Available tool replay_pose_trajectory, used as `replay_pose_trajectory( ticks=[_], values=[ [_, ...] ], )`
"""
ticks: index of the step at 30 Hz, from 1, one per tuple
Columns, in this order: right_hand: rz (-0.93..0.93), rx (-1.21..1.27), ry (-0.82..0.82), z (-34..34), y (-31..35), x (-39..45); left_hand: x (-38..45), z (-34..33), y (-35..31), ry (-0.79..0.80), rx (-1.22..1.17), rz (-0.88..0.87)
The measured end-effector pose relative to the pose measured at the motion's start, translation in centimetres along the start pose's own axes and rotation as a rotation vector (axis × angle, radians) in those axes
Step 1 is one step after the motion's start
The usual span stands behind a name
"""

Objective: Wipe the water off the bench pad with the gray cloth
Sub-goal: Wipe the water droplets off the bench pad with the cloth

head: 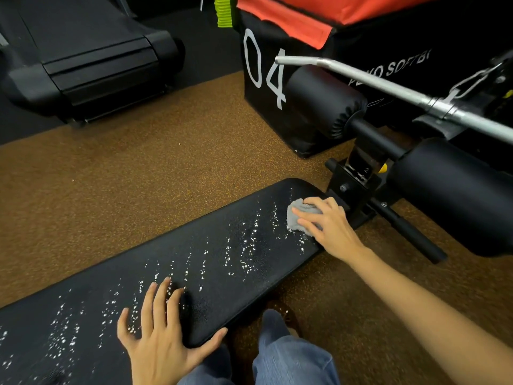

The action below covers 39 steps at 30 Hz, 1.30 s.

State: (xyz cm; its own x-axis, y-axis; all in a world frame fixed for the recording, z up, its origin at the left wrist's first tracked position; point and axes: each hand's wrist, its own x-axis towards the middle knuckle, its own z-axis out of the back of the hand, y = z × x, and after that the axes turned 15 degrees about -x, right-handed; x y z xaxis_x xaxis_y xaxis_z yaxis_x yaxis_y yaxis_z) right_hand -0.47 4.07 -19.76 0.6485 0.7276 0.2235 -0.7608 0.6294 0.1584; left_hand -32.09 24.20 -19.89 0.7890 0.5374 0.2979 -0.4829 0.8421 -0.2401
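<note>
Speckled rubber floor, pebbled black bench pad beaded with water, right hand pressing crumpled gray cloth, left hand flat, splayed

Dim gym, light from above, wide-angle bend at edges.
Water droplets glint white on the bench pad; far corners go black; near right forearm slightly blurred.
</note>
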Motion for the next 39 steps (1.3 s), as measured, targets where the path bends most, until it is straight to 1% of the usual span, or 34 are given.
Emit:
replay_pose_trajectory(
  ticks=[1, 3, 5, 7, 9, 12, 14, 15, 19, 20, 21, 23, 24, 25, 26, 28, 29, 30, 31, 32, 33, 34, 35, 36, 37, 39],
  values=[
    [0.038, -0.004, -0.023, -0.2, -0.8, 1.0, 0.0, 0.0, 0.0, -0.003, -0.003, -0.001],
    [0.035, -0.021, -0.054, -0.7, -1.7, 3.5, 0.1, -0.1, 0.0, -0.02, -0.007, 0.0],
    [-0.045, -0.029, -0.072, -1.1, -1.9, 5.8, 0.1, -0.1, -0.2, -0.029, -0.002, -0.001],
    [-0.163, -0.011, -0.082, -1.4, -1.6, 7.2, 0.1, -0.1, -0.2, -0.022, 0.006, -0.004],
    [-0.194, 0.03, -0.079, -1.5, -0.4, 6.8, 0.2, -0.1, -0.2, -0.012, 0.007, 0.0],
    [-0.089, 0.13, -0.026, -0.8, 0.9, 4.1, 0.2, 0.0, -0.3, -0.015, 0.006, 0.016],
    [-0.02, 0.12, -0.023, -0.5, 0.2, 3.7, 0.3, 0.0, -0.5, -0.019, 0.002, 0.021],
    [-0.045, 0.104, -0.039, -0.5, -0.5, 4.4, 0.2, -0.1, -0.5, -0.023, -0.001, 0.024],
    [-0.369, 0.04, -0.086, -1.3, -1.8, 8.6, 0.2, -0.1, -0.6, -0.017, -0.012, 0.04],
    [-0.378, 0.042, -0.092, -1.4, -0.9, 9.2, 0.2, -0.2, -0.6, -0.014, -0.019, 0.043],
    [-0.32, 0.082, -0.086, -1.5, 0.5, 9.3, 0.2, -0.2, -0.6, -0.017, -0.028, 0.047],
    [-0.065, 0.162, -0.014, -1.5, 3.5, 8.5, 0.1, -0.3, -0.6, -0.029, -0.047, 0.056],
    [0.052, 0.153, 0.016, -1.4, 4.2, 8.1, 0.1, -0.3, -0.6, -0.028, -0.05, 0.059],
    [0.101, 0.123, 0.02, -1.4, 4.0, 8.3, 0.1, -0.2, -0.6, -0.018, -0.045, 0.062],
    [0.06, 0.102, 0.003, -1.5, 3.3, 8.8, 0.2, -0.1, -0.6, -0.001, -0.035, 0.062],
    [-0.202, 0.067, -0.061, -1.3, 1.4, 10.1, 0.2, 0.1, -0.6, 0.031, -0.016, 0.06],
    [-0.295, 0.07, -0.088, -1.3, 1.1, 10.5, 0.2, 0.2, -0.6, 0.039, -0.012, 0.061],
    [-0.286, 0.085, -0.12, -1.5, 1.5, 10.6, 0.2, 0.3, -0.6, 0.043, -0.009, 0.062],
    [-0.183, 0.095, -0.14, -1.6, 2.8, 10.4, 0.2, 0.2, -0.7, 0.045, -0.009, 0.066],
    [-0.041, 0.119, -0.116, -1.8, 4.5, 9.7, 0.2, 0.2, -0.7, 0.043, -0.011, 0.071],
    [0.075, 0.156, -0.05, -1.9, 6.0, 8.8, 0.2, 0.2, -0.7, 0.039, -0.013, 0.076],
    [0.154, 0.169, -0.002, -1.9, 6.8, 7.9, 0.2, 0.2, -0.7, 0.036, -0.011, 0.077],
    [0.19, 0.162, 0.011, -1.8, 6.6, 7.6, 0.2, 0.2, -0.7, 0.035, -0.007, 0.075],
    [0.169, 0.136, -0.014, -1.8, 5.8, 7.7, 0.2, 0.2, -0.7, 0.036, -0.002, 0.072],
    [0.076, 0.103, -0.045, -1.7, 4.9, 8.1, 0.2, 0.3, -0.6, 0.039, 0.003, 0.071],
    [-0.212, 0.031, -0.105, -1.7, 3.2, 9.1, 0.2, 0.3, -0.5, 0.043, 0.004, 0.07]
  ],
)
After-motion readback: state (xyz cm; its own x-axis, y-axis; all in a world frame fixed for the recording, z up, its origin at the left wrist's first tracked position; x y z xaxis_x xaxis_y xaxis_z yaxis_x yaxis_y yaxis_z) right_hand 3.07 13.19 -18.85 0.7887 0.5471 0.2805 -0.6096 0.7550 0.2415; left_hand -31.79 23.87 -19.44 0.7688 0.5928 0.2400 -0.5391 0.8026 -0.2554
